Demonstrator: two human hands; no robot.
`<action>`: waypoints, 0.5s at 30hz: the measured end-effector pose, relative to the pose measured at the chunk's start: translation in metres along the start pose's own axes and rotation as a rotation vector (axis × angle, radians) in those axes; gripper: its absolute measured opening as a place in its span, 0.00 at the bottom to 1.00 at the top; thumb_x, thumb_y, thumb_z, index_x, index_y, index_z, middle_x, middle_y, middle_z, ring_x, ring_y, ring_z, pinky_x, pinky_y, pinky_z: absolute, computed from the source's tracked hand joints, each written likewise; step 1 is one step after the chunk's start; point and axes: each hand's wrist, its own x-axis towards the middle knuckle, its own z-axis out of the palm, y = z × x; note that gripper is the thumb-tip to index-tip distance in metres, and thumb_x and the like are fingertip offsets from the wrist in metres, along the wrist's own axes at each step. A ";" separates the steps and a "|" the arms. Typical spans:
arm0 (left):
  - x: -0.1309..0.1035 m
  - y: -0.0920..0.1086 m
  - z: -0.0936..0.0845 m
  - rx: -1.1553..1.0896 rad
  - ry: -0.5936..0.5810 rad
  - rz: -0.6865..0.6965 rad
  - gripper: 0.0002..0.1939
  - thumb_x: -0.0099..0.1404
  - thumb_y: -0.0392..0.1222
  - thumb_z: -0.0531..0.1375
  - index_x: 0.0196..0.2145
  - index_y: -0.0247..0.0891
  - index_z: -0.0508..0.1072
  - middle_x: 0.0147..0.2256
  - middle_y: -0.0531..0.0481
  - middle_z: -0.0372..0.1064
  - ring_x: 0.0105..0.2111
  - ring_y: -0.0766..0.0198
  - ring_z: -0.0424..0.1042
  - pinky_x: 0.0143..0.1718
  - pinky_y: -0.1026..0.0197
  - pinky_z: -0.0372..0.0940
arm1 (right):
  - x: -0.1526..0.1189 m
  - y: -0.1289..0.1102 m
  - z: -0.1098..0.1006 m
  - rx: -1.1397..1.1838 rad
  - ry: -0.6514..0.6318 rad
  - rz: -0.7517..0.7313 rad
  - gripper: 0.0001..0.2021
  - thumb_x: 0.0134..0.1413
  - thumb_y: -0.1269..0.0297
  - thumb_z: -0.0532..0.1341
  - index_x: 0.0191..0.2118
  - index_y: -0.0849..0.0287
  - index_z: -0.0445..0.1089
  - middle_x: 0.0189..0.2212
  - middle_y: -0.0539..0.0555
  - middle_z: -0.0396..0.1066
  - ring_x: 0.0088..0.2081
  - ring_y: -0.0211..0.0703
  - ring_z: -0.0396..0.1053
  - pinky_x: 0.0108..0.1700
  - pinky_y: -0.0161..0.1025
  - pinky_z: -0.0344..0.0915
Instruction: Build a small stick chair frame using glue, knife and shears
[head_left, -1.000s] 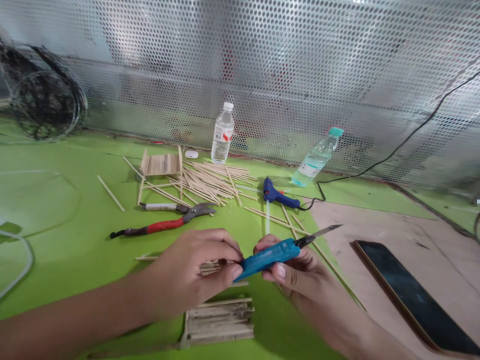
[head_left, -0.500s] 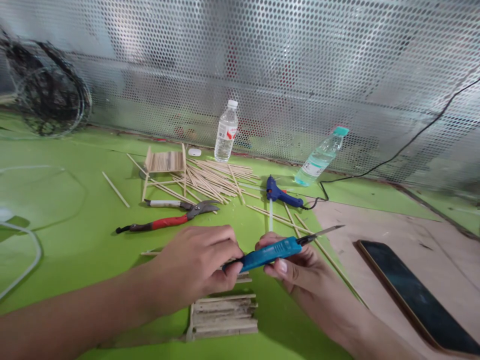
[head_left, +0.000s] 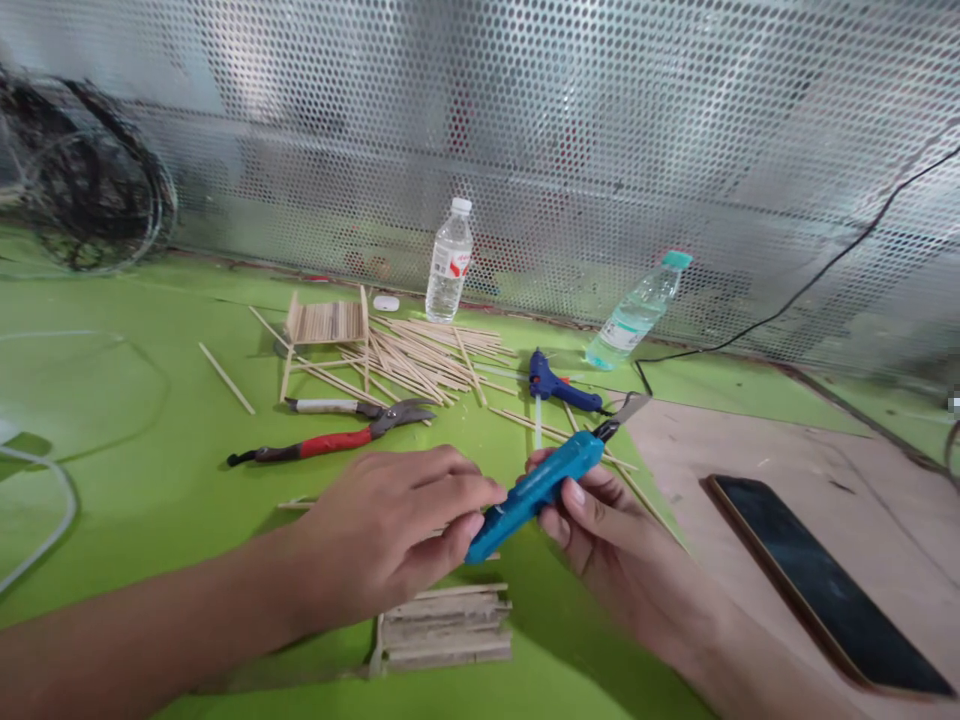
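Two bare hands are holding a bright blue plastic utility knife [head_left: 536, 492] just above a green bench [head_left: 135, 400]. The knife's long axis is running diagonally, rising from its butt end near the person to its tip farther away and to the right. Its short grey metal blade is sticking out of the far end and pointing up and away, toward the perforated metal wall. The right hand [head_left: 600, 525] is grasping the knife's body from beneath, fingers wrapped around the handle and the thumb lying along its side. The left hand [head_left: 390, 525] is curling around the knife's near butt end, fingertips pinching it.

Directly below the knife, nearer the person, a small flat panel of glued wooden sticks [head_left: 442, 628] is lying on the bench. Beyond the knife, a dark blue glue gun [head_left: 559, 385] is lying on its side with a black cord trailing away. To the knife's left, red-handled pruning shears [head_left: 330, 440] are resting on the bench, and beyond them a loose heap of thin wooden sticks [head_left: 412, 360] is spreading out. A clear plastic water bottle with a white cap [head_left: 448, 262] is standing upright behind that heap. To the knife's right, a black smartphone [head_left: 817, 585] is lying face up.
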 end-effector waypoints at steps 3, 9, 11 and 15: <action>0.000 -0.001 -0.001 0.027 0.014 0.054 0.12 0.76 0.38 0.57 0.54 0.40 0.74 0.46 0.48 0.77 0.33 0.67 0.74 0.32 0.62 0.67 | 0.001 0.000 -0.001 0.023 0.032 -0.008 0.12 0.50 0.63 0.78 0.42 0.47 0.83 0.41 0.47 0.82 0.40 0.33 0.78 0.45 0.26 0.75; -0.001 -0.002 0.002 0.025 -0.016 0.023 0.08 0.76 0.41 0.59 0.50 0.40 0.74 0.46 0.50 0.76 0.36 0.65 0.76 0.33 0.61 0.68 | -0.001 0.000 0.002 0.004 0.045 0.015 0.13 0.46 0.62 0.79 0.40 0.48 0.83 0.41 0.46 0.82 0.41 0.32 0.78 0.45 0.26 0.75; -0.001 -0.002 0.003 0.014 -0.032 0.000 0.07 0.75 0.42 0.60 0.48 0.41 0.74 0.45 0.51 0.75 0.37 0.64 0.76 0.34 0.60 0.67 | -0.002 0.000 0.003 -0.008 0.009 0.016 0.13 0.47 0.62 0.79 0.41 0.48 0.84 0.41 0.46 0.82 0.41 0.32 0.78 0.46 0.26 0.74; -0.001 -0.003 0.005 -0.027 -0.032 -0.008 0.05 0.75 0.42 0.61 0.45 0.41 0.73 0.43 0.52 0.74 0.36 0.66 0.73 0.33 0.62 0.65 | -0.003 0.001 0.004 -0.029 -0.037 0.010 0.10 0.51 0.62 0.77 0.41 0.48 0.84 0.42 0.47 0.83 0.43 0.33 0.78 0.48 0.27 0.74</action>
